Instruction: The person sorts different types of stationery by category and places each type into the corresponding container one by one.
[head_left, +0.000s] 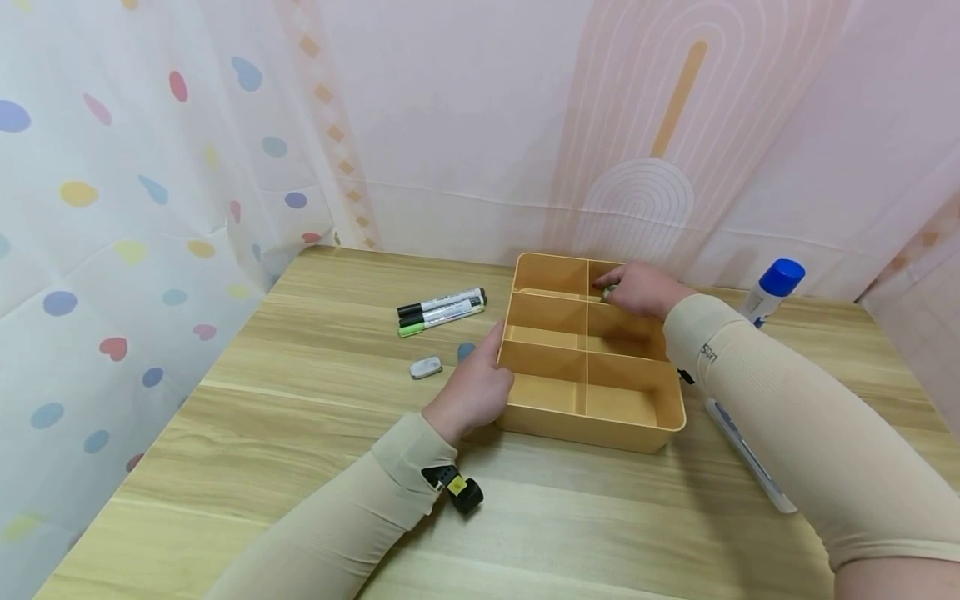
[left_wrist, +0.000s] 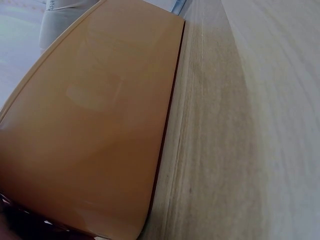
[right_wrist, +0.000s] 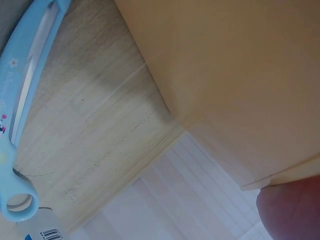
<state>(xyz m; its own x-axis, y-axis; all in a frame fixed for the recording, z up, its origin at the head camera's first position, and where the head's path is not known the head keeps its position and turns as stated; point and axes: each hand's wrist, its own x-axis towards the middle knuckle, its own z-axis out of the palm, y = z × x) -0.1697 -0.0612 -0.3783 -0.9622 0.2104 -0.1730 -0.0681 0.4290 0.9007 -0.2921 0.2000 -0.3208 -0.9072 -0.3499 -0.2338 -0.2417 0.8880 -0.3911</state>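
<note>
A tan organizer box with several compartments stands on the table; its outer wall fills much of the left wrist view. My left hand grips the box's left side, thumb at the rim. My right hand reaches over the far right compartment. Its fingers pinch a small green-and-white object, mostly hidden by the hand and compartment wall, so I cannot tell its kind. In the right wrist view a fingertip shows at the box's rim.
Several markers, a white eraser and a partly hidden blue item lie left of the box. A blue-capped glue stick stands at the right. Near the right forearm lies a long light-blue tool with a ring end.
</note>
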